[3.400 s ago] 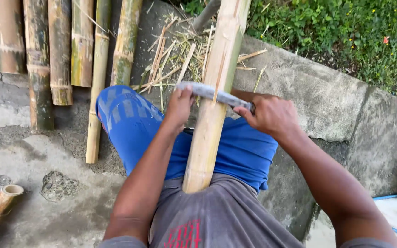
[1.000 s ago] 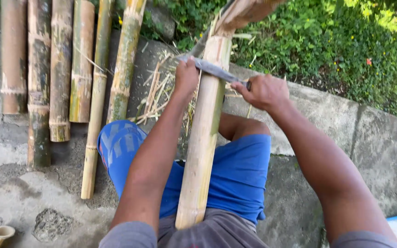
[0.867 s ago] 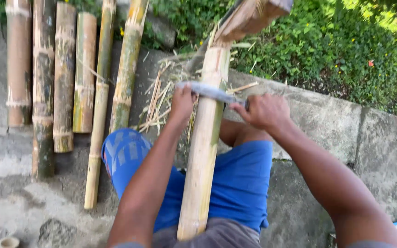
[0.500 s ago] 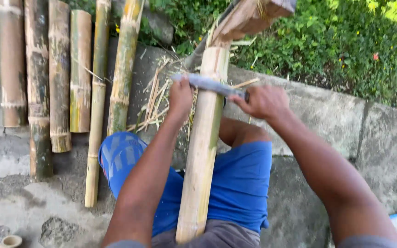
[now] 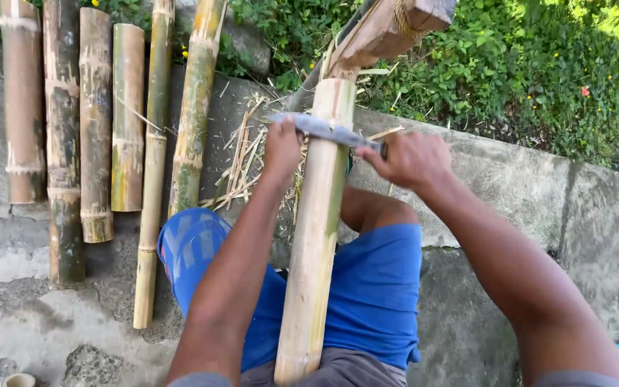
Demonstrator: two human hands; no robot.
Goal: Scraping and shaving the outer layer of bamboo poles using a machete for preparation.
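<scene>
Pole: pale bamboo (image 5: 317, 236) runs from the lap at 6 o'clock up toward 12, its top under a wooden block (image 5: 388, 29).
Shorts: blue (image 5: 367, 287), either side of the pole.
Left hand: (image 5: 283, 147) fingers clamped on the blade's tip end, left of the pole.
Right hand: (image 5: 410, 159) closed around the handle, right of the pole.
Blade: grey (image 5: 324, 131), lying across the pole near its top.
Shavings: straw-like litter (image 5: 241, 161) at 11 o'clock.
Poles: a row of bamboo (image 5: 94, 129) at 10 o'clock on concrete (image 5: 8, 244).
Plants: green (image 5: 539, 64) at 1 o'clock.
</scene>
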